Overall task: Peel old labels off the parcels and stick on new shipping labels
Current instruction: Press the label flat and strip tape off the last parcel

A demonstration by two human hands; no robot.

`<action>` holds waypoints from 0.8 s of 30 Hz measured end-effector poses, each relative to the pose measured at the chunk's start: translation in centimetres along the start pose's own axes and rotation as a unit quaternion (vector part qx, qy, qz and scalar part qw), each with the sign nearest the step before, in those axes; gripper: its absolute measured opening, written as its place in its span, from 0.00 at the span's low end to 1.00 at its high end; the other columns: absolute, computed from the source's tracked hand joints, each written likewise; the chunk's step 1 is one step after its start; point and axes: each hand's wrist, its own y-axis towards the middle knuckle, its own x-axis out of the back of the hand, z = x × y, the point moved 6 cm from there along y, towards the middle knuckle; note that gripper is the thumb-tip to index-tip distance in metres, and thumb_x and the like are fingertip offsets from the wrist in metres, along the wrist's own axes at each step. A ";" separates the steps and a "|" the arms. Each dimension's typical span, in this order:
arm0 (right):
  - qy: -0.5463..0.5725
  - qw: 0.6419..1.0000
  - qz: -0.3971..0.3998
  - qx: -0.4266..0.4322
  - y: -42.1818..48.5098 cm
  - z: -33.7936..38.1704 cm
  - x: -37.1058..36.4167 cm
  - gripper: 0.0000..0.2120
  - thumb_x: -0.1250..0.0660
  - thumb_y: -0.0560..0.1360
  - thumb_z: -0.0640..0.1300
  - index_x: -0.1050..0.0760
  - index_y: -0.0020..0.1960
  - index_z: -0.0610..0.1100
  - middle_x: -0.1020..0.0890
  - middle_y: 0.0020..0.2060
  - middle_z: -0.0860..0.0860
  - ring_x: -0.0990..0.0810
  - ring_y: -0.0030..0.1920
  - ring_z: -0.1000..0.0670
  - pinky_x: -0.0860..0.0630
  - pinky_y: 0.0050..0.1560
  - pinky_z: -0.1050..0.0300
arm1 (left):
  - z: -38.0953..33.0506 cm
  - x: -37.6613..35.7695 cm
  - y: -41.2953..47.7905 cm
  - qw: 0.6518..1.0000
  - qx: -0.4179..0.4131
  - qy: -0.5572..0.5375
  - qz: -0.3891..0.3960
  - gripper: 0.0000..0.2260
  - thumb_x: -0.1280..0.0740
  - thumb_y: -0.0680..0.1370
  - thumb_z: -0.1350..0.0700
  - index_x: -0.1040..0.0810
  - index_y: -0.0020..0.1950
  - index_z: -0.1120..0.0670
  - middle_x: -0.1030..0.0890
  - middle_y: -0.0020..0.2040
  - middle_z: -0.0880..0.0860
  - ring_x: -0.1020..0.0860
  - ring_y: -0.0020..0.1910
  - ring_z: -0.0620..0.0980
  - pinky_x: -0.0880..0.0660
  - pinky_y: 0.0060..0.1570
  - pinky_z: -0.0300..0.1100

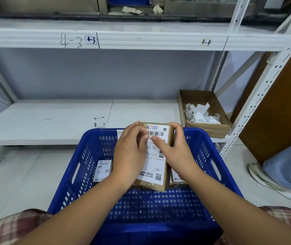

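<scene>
Evidently partway through, with peeled scraps lying in the cardboard box at the shelf's right end and 2 labelled parcels waiting in the blue crate, the left hand and right hand are gripping a brown parcel above the crate's far rim, fingertips working on its white EMS label.

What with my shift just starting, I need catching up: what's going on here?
A person holds a brown parcel over a blue crate, left hand and right hand gripping it, fingertips on its white label. Whether peeling or pressing, I cannot tell. More labelled parcels lie in the crate; a cardboard box holds paper scraps.
</scene>
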 end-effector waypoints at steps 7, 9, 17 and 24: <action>0.027 1.000 0.004 -0.013 0.2 -0.1 -0.3 0.21 0.30 0.76 0.50 0.38 0.62 0.56 0.18 0.51 0.54 0.16 0.48 0.50 0.17 0.50 0.46 | -0.3 0.3 0.5 0.999 -0.020 0.034 0.008 0.17 0.35 0.79 0.56 0.26 0.67 0.47 0.28 0.68 0.47 0.29 0.65 0.43 0.32 0.66 0.42; 0.028 0.999 0.002 -0.016 0.1 -0.2 -0.3 0.21 0.30 0.76 0.50 0.38 0.62 0.56 0.18 0.52 0.53 0.16 0.48 0.50 0.17 0.49 0.48 | -0.3 0.2 0.3 0.998 -0.024 0.049 0.008 0.16 0.36 0.79 0.56 0.26 0.67 0.47 0.28 0.69 0.48 0.30 0.65 0.42 0.33 0.66 0.40; 0.021 1.000 0.004 -0.013 -0.1 -0.2 0.0 0.21 0.30 0.76 0.50 0.38 0.63 0.55 0.19 0.52 0.54 0.16 0.48 0.51 0.17 0.48 0.48 | -0.4 0.2 0.2 0.996 -0.048 0.073 0.001 0.14 0.36 0.79 0.56 0.23 0.64 0.49 0.26 0.65 0.49 0.26 0.62 0.47 0.29 0.63 0.44; 0.003 1.000 0.008 -0.006 0.0 -0.1 0.0 0.21 0.30 0.76 0.50 0.37 0.62 0.55 0.18 0.52 0.53 0.15 0.47 0.51 0.17 0.48 0.48 | -0.7 0.3 0.4 0.995 -0.049 0.092 -0.004 0.12 0.36 0.79 0.53 0.24 0.62 0.49 0.26 0.60 0.46 0.26 0.51 0.43 0.28 0.51 0.40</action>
